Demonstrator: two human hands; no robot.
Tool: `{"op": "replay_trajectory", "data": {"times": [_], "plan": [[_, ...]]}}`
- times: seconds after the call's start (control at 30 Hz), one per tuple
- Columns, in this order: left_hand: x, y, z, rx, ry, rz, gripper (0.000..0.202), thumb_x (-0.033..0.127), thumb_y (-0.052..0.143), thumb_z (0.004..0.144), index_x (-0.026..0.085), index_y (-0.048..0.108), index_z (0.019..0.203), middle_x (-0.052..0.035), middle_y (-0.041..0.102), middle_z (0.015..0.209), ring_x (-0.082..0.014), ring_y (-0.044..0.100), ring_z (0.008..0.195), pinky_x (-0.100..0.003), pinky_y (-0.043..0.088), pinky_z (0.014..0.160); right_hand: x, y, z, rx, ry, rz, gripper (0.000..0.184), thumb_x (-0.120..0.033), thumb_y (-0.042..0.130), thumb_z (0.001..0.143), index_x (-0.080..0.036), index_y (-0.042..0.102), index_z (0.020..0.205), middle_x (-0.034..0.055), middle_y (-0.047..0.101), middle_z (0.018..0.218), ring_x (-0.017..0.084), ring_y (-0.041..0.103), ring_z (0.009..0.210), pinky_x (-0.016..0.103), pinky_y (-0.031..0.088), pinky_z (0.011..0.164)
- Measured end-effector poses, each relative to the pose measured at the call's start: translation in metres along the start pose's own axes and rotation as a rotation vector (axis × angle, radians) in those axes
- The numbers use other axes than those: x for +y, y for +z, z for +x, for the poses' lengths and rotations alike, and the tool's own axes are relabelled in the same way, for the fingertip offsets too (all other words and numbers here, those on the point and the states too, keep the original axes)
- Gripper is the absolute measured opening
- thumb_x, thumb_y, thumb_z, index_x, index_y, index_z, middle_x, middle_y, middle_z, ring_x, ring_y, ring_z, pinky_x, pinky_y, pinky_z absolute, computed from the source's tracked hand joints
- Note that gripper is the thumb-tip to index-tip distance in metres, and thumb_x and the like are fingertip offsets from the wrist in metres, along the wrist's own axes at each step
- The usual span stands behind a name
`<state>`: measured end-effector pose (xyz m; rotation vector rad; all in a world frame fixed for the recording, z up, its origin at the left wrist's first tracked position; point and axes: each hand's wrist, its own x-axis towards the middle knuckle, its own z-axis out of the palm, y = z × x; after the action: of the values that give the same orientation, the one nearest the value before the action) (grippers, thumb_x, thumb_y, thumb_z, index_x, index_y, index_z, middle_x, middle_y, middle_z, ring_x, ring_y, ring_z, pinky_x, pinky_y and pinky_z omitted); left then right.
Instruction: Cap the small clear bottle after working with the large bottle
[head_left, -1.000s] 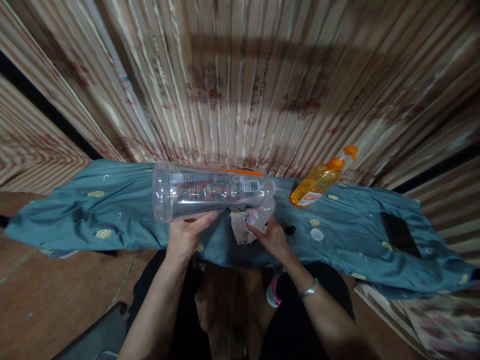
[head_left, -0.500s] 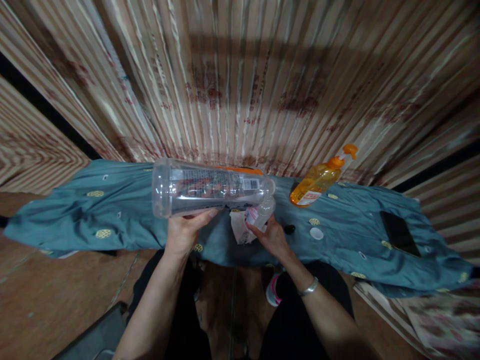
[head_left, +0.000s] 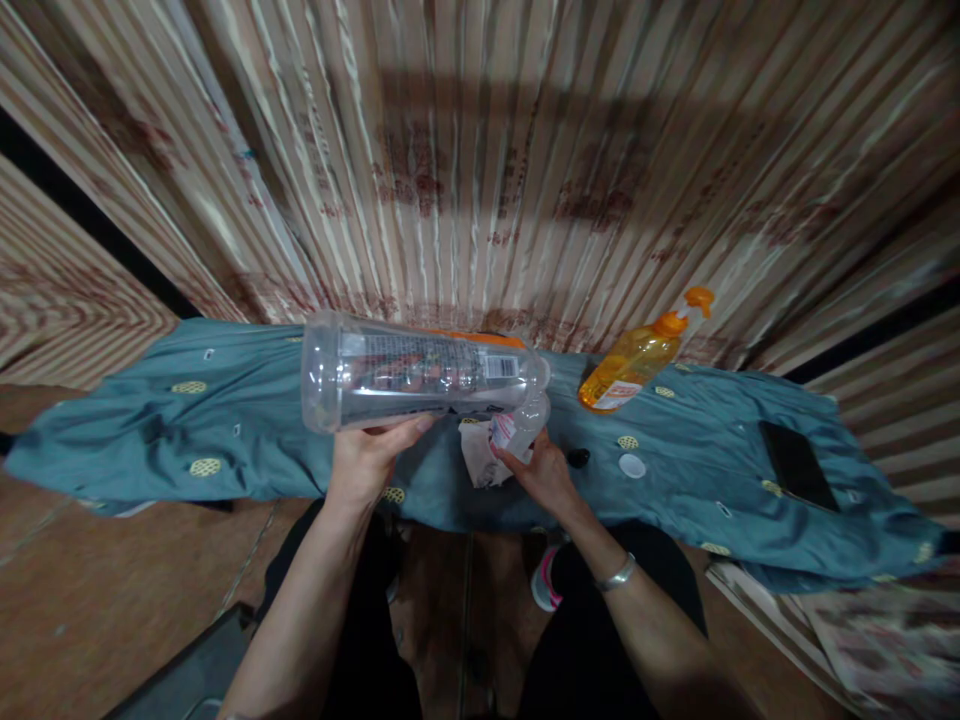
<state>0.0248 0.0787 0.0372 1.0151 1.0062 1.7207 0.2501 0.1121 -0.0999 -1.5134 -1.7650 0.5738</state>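
I find the left hand (head_left: 367, 465) clamped under the large clear bottle (head_left: 420, 375), which lies sideways left of the orange pump bottle (head_left: 637, 365). The right hand (head_left: 544, 475) has its fingers closed round a small bottle (head_left: 521, 425), and the mouths apparently meet. I judge this a transfer step; the next move calls for steady alignment.

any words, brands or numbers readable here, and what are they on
No text can be read.
Label on the big clear bottle: print too blurred.
Label on the small bottle: too small.
Label on the orange bottle: too blurred.
Reddish marks on the curtain: unreadable.
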Motion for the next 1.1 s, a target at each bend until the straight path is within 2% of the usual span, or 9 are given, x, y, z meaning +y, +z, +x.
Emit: {"op": "replay_trajectory", "data": {"times": [0.33,0.53,0.73,1.1], "plan": [[0.007,0.004,0.004,-0.014,-0.001,-0.016,0.08,0.035,0.094,0.047,0.018,0.067,0.12,-0.0094,0.078,0.091,-0.0316,0.076,0.089,-0.048,0.062,0.087,-0.002,0.0,0.0,-0.005,0.027,-0.005,0.055,-0.047,0.07,0.079,-0.014,0.053,0.12,0.018,0.075,0.105,0.034,0.074,0.096,0.046,0.059,0.082],[0.002,0.0,0.007,0.031,-0.018,-0.009,0.082,0.033,0.095,0.044,0.016,0.068,0.119,-0.0076,0.078,0.084,-0.0291,0.076,0.083,-0.045,0.063,0.084,-0.003,-0.002,-0.001,-0.011,0.017,0.011,0.055,-0.047,0.07,0.08,-0.015,0.052,0.121,0.0169,0.075,0.107,0.033,0.073,0.097,0.046,0.058,0.083],[0.002,-0.001,0.01,0.023,-0.034,-0.016,0.084,0.036,0.096,0.042,0.017,0.068,0.119,-0.007,0.077,0.08,-0.0271,0.076,0.076,-0.043,0.064,0.078,-0.005,-0.002,-0.001,-0.008,0.018,0.03,0.054,-0.046,0.07,0.08,-0.015,0.053,0.12,0.0161,0.074,0.108,0.033,0.073,0.097,0.045,0.059,0.082],[0.003,0.001,0.014,0.009,0.008,0.002,0.078,0.033,0.095,0.043,0.017,0.07,0.115,-0.0057,0.077,0.08,-0.0247,0.075,0.073,-0.043,0.063,0.082,-0.004,-0.003,0.0,-0.019,0.025,0.026,0.055,-0.046,0.07,0.08,-0.014,0.053,0.123,0.017,0.073,0.109,0.033,0.073,0.099,0.046,0.058,0.084]]}}
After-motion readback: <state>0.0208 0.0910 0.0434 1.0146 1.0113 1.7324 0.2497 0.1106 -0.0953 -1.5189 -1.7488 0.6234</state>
